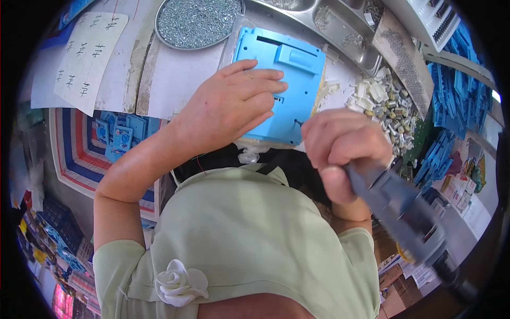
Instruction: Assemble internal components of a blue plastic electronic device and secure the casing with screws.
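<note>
A light blue plastic housing panel (pixel 306 85) with a slot and several small holes lies in front of me on the table. My left hand (pixel 228 101) rests on its left side, fingers stretched out and flat against it. At the panel's lower right corner, my right hand (pixel 348 141) is closed around a dark grey power screwdriver (pixel 398 199), whose body slants away to the lower right. A thin dark bit or screw (pixel 298 123) shows at the panel beside my right fingers; I cannot tell which. A clear plastic bag (pixel 249 154) sticks out below the panel.
A round metal tray (pixel 199 21) full of small screws stands at the back left. Metal trays (pixel 340 37) with small parts lie at the back right. A heap of small white and metal parts (pixel 390 111) sits right of the panel. A striped bag (pixel 71 143) holds blue pieces.
</note>
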Available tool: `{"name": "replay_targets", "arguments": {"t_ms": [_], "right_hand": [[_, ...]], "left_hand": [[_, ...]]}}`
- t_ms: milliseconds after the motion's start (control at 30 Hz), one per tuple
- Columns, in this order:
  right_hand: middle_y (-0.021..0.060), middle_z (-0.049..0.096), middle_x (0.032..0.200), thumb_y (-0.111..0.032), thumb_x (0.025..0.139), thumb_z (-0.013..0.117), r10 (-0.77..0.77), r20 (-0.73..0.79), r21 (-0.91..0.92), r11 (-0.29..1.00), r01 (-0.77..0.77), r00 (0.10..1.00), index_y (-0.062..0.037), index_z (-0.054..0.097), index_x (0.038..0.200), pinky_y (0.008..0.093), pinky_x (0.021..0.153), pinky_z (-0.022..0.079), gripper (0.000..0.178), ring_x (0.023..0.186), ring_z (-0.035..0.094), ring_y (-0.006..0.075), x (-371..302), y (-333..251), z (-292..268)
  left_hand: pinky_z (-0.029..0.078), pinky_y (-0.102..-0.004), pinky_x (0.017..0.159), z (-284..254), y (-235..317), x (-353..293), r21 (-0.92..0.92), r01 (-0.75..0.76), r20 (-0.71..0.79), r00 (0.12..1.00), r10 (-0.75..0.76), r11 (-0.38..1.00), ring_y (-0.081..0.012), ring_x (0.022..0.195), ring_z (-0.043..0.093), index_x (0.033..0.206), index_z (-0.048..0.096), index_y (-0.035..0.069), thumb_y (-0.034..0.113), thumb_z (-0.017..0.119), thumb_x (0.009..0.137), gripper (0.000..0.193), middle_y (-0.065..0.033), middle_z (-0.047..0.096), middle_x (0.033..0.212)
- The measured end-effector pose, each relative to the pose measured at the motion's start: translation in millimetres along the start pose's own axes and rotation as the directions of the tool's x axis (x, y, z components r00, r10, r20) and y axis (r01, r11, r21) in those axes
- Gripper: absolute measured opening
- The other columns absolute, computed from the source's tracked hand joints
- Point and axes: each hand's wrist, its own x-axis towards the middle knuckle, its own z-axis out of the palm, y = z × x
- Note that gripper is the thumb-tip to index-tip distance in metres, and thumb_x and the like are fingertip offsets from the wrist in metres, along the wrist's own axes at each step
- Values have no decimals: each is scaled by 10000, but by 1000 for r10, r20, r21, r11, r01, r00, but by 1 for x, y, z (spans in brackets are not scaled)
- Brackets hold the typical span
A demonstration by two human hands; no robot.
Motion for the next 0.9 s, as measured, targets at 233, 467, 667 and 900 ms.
{"name": "replay_targets", "arguments": {"t_ms": [233,467,667,900], "right_hand": [[9,515,570,-221,926,704,-67,24,26,997,67,997,-101,461,833,358,526,474,286,469,501,182,21,-6,-20],[67,556,611,-23,850,709,-47,34,64,997,45,998,-44,521,850,349,550,499,189,477,527,234,31,20,-23],[51,545,608,-173,885,747,-108,-44,159,981,113,993,-58,480,829,384,554,496,295,485,514,192,54,14,-52],[51,522,652,-65,937,657,-65,29,183,981,59,997,-45,463,891,330,559,441,200,536,489,137,78,53,-60]], "left_hand": [[439,-514,1102,-2,1,-1,-19,0,20,1000,0,1000,-269,1271,613,950,639,46,82,752,851,155,-65,681,1289],[444,-503,1099,-1,-4,-1,-54,18,33,999,-17,998,-257,1277,605,934,633,47,67,768,825,174,-69,669,1301],[431,-494,1112,-3,1,-5,-66,45,52,998,-41,997,-246,1286,597,925,633,54,78,765,827,166,-59,667,1294],[418,-494,1121,-1,-1,-4,-78,60,58,997,-55,995,-242,1290,595,929,631,60,73,759,827,164,-64,666,1298]]}}
